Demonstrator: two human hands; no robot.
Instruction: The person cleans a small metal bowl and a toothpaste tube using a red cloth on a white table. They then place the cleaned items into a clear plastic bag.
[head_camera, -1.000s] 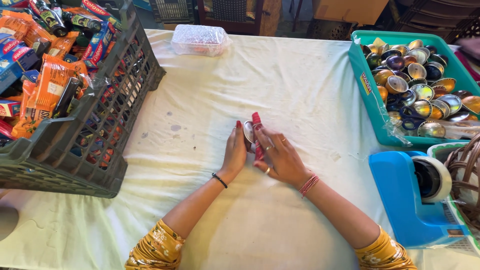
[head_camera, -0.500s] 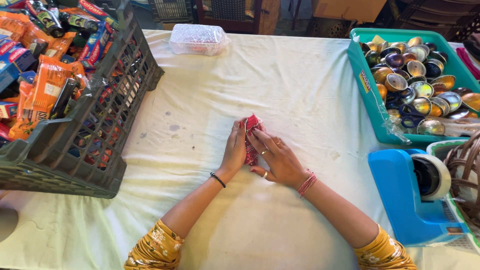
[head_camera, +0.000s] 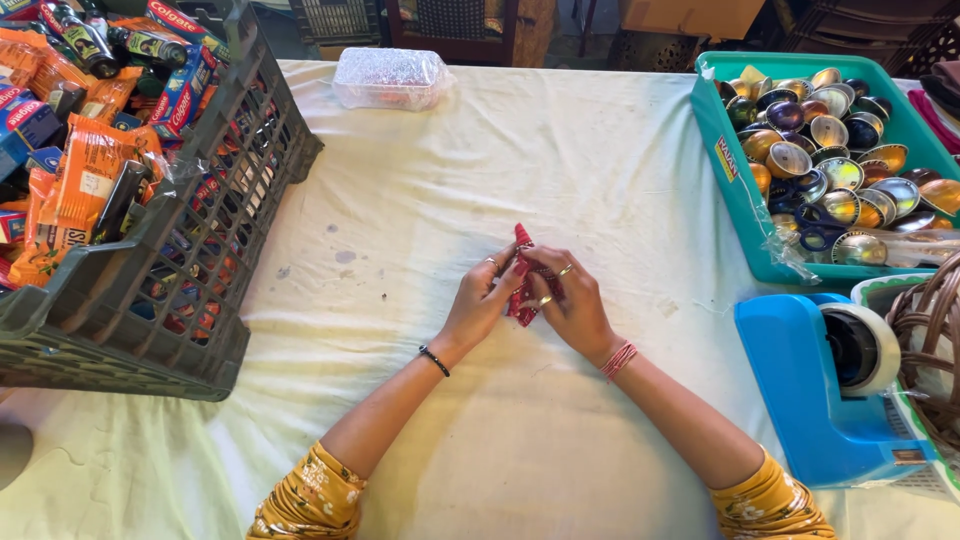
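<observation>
Moved: both hands had closed in on the red wrapper since a second earlier, when I saw them lying flatter on the desk with the wrapper and a small silvery piece between them; that piece was no longer visible to me.
Left hand (head_camera: 480, 300): fingers curled onto the wrapper's left edge, pinching it.
Right hand (head_camera: 570, 305): fingers bent over the wrapper's right side, gripping it too.
Wrapper (head_camera: 522, 270): small, red, patterned, held upright between both hands just above the desk's middle, its tip poking out over the fingers.
Meaning: I judged the folding around the small piece had advanced, though I could not tell what lay inside.
Desk (head_camera: 500, 150): pale cloth, faintly stained.
Crate (head_camera: 200, 250): dark, at the left, full of packets.
Tub (head_camera: 735, 200): teal, at the right, full of shiny cups.
Tape dispenser (head_camera: 810, 400): blue, near the right forearm.
</observation>
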